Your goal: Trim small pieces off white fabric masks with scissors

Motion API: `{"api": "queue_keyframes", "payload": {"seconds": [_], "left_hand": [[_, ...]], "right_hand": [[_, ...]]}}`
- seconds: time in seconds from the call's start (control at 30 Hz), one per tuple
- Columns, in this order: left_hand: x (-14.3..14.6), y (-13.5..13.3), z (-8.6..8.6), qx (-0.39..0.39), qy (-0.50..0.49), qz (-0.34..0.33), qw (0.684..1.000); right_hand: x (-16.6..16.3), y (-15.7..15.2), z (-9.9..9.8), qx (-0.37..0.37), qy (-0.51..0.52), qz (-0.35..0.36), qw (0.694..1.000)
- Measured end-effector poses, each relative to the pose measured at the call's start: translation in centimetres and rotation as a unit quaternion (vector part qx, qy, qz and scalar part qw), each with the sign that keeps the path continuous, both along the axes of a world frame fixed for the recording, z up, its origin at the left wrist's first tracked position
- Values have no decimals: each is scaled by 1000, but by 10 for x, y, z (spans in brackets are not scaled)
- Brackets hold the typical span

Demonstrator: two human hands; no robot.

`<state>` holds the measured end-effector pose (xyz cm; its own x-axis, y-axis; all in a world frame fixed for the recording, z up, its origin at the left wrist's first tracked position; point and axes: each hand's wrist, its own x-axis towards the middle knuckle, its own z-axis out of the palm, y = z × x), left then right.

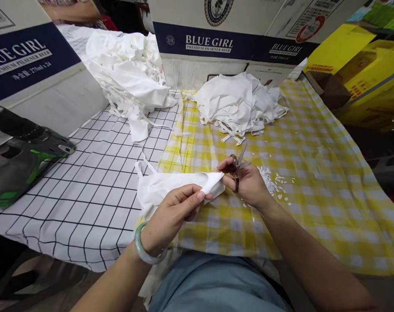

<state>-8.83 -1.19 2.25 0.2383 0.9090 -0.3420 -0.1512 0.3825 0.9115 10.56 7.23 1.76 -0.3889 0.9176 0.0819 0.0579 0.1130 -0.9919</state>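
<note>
A white cloth piece with thin straps (171,183) stretches across the front of the table between my two hands. Its edge is pinched between the thumb and fingers of my left hand (180,203), which wears a pale green bangle (143,247) at the wrist. A small pair of scissors (237,167) is held in my right hand (249,184), its blades pointing up and away from the cloth. The fingertips of that hand are also at the right end of the cloth; whether they grip it I cannot tell.
White fabric pieces lie heaped at the back left (125,69) and on the yellow checked cloth (314,173) at the back (239,102). Small white snippets (275,182) are scattered right of my hands. Printed cartons (229,43) wall the back. A grey-green device (24,156) stands left.
</note>
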Motion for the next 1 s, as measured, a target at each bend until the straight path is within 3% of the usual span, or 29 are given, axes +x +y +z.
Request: {"api": "queue_keyframes", "payload": {"seconds": [0.1, 0.17, 0.23, 0.3, 0.43, 0.57, 0.67, 0.73, 0.8, 0.9, 1.0], "left_hand": [[-3, 4, -2, 79, 133, 93, 984], [-9, 7, -1, 169, 231, 108, 952], [-15, 6, 2, 260, 269, 54, 926], [-21, 4, 7, 292, 252, -16, 922], [-22, -1, 17, 227, 181, -84, 953], [-17, 2, 24, 241, 146, -18, 959], [-18, 7, 27, 119, 60, 30, 991], [-21, 9, 28, 29, 10, 9, 999], [-23, 10, 31, 9, 11, -21, 1000], [-21, 10, 35, 116, 78, 5, 990], [-11, 12, 35, 281, 136, 79, 947]], "right_hand": [[4, 4, 10, -92, -10, 56, 994], [4, 9, 17, -158, -12, 102, 982], [1, 15, 23, -203, 0, 129, 971], [-6, 23, 28, -235, 17, 138, 962], [-23, 35, 29, -281, 44, 161, 945], [-40, 34, 15, -307, 59, 189, 931], [-47, 28, 6, -316, 74, 202, 924], [-47, 27, 5, -313, 80, 199, 925], [-45, 30, 8, -311, 83, 181, 929], [-41, 35, 11, -320, 90, 170, 928], [-43, 30, 8, -343, 105, 196, 913]]}}
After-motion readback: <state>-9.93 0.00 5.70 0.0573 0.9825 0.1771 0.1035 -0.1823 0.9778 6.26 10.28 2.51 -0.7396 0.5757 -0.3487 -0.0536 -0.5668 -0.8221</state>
